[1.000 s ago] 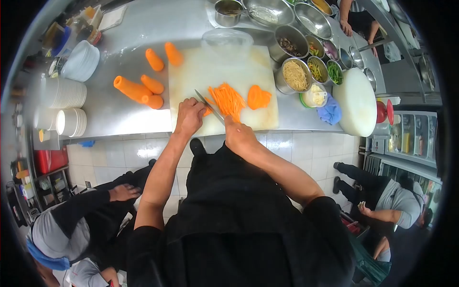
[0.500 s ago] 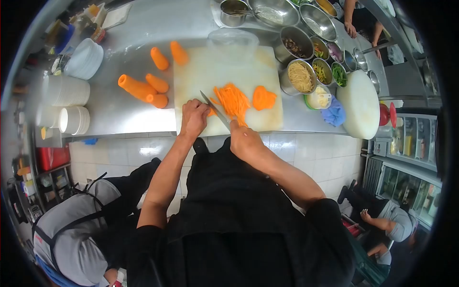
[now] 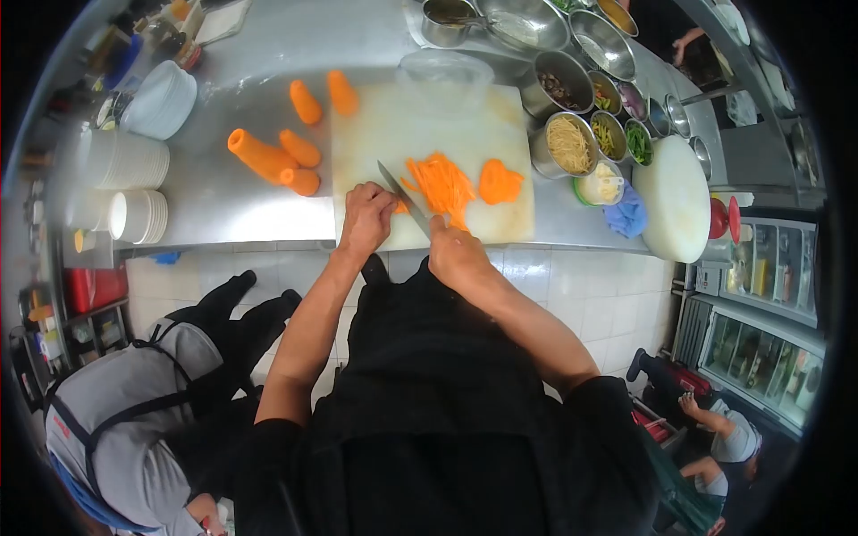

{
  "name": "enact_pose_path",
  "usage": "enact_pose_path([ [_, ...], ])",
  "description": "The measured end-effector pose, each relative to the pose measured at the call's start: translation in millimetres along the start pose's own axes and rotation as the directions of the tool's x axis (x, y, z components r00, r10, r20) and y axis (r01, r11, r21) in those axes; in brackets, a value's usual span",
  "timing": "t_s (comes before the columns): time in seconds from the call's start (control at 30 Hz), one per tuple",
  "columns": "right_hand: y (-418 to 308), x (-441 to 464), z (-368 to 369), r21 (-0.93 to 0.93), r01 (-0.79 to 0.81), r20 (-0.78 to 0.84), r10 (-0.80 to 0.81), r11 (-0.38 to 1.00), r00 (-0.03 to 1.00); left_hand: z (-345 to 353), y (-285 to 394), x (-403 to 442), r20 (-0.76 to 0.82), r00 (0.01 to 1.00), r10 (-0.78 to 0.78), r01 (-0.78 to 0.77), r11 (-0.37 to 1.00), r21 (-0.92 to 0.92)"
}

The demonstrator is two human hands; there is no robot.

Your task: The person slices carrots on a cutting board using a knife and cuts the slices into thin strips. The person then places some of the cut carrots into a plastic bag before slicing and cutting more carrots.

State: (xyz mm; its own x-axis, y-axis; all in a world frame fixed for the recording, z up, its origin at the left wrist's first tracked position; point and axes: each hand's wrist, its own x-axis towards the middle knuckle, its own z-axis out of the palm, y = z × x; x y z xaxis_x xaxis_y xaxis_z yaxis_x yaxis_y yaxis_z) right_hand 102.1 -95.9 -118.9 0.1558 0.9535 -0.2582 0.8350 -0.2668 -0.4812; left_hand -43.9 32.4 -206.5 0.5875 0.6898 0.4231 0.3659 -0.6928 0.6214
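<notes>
Carrot shreds (image 3: pixel 440 186) lie heaped on the near half of the cutting board, right of the knife. Largest is the steel counter (image 3: pixel 255 216), which spans the scene. On it sits the white cutting board (image 3: pixel 429 121), and well to the right a thick round white block (image 3: pixel 677 198). Between these two stands a metal pot (image 3: pixel 539 161) of pale strips. Five peeled carrots (image 3: pixel 257 156) come next: four left of the board, one at its far left corner. Near the board's near edge, the right hand (image 3: pixel 458 253) is wrapped around the handle of the knife (image 3: pixel 399 187), blade angled far and left. Carrot slices (image 3: pixel 500 182) overlap to the right of the shreds. Left of the blade, the left hand (image 3: pixel 368 213), fingers curled together, holds a small carrot piece (image 3: pixel 401 207), partly hidden.
</notes>
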Motion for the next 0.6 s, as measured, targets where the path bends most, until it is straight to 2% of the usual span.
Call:
enact_pose_path([
  [0.6, -2.2, -12.4, -1.2, 0.038, -0.011, 0.045, 0.009, 0.999, 0.999, -1.6, -1.1, -3.8, 0.018, 1.000, 0.006, -0.006, 1.000, 0.005],
])
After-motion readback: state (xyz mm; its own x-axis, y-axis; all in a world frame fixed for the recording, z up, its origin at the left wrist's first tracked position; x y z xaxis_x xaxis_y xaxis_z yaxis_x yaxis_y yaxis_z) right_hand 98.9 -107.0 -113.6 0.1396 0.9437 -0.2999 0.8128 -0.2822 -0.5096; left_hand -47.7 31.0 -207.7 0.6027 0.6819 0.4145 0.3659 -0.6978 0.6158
